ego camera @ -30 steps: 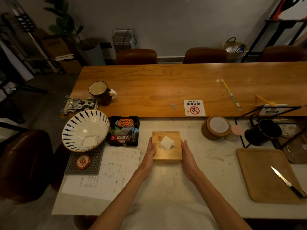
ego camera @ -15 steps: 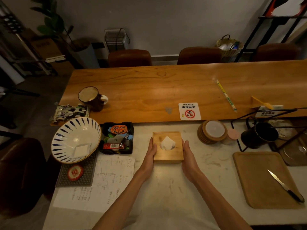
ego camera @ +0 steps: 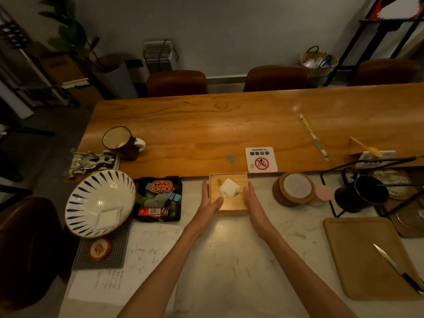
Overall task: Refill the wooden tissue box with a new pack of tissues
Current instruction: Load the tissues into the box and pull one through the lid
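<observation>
Marble counter (ego camera: pixel 229 260), frame centre: wooden tissue box (ego camera: pixel 229 204) flanked by left hand (ego camera: pixel 210 207), thumb on its lid, and right hand (ego camera: pixel 252 203), both open-palmed against its sides; seemingly final positioning, release next.

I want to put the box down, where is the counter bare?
Bare marble lies between the paper sheet and cutting board, under both arms. Crowded: bowl and black tray leftward, coasters rightward.
</observation>
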Available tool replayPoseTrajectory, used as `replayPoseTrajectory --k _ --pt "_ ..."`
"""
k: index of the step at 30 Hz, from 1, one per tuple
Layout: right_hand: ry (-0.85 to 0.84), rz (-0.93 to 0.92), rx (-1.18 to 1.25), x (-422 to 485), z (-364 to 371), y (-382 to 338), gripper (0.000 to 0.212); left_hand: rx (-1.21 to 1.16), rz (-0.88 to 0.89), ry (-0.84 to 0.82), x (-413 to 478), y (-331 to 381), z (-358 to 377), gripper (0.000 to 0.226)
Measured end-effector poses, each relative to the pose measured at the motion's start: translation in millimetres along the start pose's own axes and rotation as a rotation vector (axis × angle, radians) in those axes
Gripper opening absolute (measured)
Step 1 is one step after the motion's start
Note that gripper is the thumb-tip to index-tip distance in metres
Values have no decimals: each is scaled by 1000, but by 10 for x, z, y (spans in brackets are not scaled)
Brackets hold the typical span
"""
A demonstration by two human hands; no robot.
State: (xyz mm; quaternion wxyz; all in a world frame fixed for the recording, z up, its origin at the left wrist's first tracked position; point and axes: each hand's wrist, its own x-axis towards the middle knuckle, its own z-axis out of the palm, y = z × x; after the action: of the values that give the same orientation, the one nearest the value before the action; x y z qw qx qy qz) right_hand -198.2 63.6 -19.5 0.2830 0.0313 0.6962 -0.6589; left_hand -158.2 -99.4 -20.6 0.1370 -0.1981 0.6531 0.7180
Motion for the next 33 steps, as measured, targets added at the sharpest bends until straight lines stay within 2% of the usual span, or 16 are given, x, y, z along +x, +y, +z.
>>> replayPoseTrajectory --k 2,4,6,8,12,15,20,25,27,31,33 --pt "21 -120 -336 -92 -2 50 78 123 63 12 -29 -8 -23 91" --pt "57 -236 -608 -149 -10 121 78 373 173 31 -69 -56 -44 87" --pt "107 -287 -826 -139 -22 184 73 657 224 64 -110 -105 -41 79" --pt "177 -311 -974 -117 -13 202 71 839 216 121 -136 -118 -19 74" --pt "221 -274 -1056 -115 32 167 70 1078 151 180 -151 -43 4 71" --pt "201 -225 -1096 -159 46 115 71 1165 114 187 -187 -2 26 71" --pt "149 -86 -1182 -234 42 -23 72 1184 69 154 -191 55 34 72" --pt "196 -95 -1155 -465 30 -105 68 1163 245 172 -335 2 -111 64" --pt "191 -92 -1189 -582 64 -118 66 1207 242 145 -430 -10 -110 62" --pt "112 42 -1278 -602 95 -307 75 1326 107 82 -462 104 -84 72" --pt "89 70 -1362 -587 116 -519 68 1369 120 81 -471 327 -87 58"
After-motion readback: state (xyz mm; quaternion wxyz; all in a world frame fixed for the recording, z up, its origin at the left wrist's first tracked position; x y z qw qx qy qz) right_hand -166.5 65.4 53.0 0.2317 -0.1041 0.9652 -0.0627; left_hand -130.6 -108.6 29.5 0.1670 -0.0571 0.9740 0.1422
